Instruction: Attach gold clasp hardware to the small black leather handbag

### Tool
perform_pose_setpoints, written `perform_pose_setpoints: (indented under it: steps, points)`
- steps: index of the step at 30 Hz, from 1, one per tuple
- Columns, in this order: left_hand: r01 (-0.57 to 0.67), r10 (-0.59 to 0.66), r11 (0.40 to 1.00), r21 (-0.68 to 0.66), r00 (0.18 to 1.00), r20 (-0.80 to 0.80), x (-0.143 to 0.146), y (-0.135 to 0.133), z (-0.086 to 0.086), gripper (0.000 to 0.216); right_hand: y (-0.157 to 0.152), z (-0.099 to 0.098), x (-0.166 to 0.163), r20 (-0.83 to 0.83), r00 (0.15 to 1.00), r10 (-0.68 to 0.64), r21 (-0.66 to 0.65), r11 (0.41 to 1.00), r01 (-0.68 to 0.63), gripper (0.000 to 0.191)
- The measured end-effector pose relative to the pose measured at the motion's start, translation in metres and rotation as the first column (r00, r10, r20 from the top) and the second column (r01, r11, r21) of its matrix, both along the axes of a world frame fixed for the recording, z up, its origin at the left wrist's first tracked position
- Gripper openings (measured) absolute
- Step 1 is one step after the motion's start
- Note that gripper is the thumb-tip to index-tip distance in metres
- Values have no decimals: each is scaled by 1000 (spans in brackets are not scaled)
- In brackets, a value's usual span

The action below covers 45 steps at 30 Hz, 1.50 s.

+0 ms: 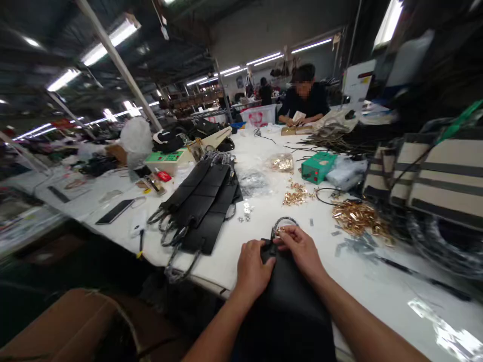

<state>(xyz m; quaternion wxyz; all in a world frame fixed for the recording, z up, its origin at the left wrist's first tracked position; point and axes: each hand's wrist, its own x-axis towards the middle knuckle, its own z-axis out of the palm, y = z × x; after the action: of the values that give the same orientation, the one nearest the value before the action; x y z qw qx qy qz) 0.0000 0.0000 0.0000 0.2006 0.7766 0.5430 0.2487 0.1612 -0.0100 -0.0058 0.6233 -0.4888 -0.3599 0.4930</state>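
A black leather-like bag panel (294, 306) lies over the table's near edge, with a plastic-wrapped handle loop (287, 219) at its far end. My left hand (252, 266) is closed on the panel's top left corner, thumb on top beside the handle's base. At that base, my right hand (302, 249) pinches a small gold-coloured metal fitting (279, 231). The fingers partly hide the fitting. Loose gold fittings (296, 195) are scattered just beyond my hands.
Stacked black panels with wrapped handles (206, 216) lie at left, near a phone (114, 211). A larger gold fitting pile (354, 217), a green box (319, 167) and striped beige pieces (449, 176) are on the right. A co-worker (306, 98) sits across the table.
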Motion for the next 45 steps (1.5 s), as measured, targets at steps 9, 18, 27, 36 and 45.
perform_pose_setpoints:
  steps: [9,18,27,36,45]
  points:
    - [26,-2,989,-147,987,160,3,20,9,22,-2,4,1,-19,1000,-5,13,1000,6,35]
    - [38,434,777,-629,692,577,8,14,12,55,-7,11,1,-54,998,36,43,999,-34,35]
    - [466,418,471,-749,630,655,-4,9,17,43,-16,25,10,65,993,94,2,996,-95,43]
    - [546,517,401,-735,527,674,-15,7,12,35,-60,30,26,773,632,49,30,993,-114,23]
    - [590,492,424,-687,487,722,-20,8,7,37,-55,29,18,873,484,57,19,988,-151,27]
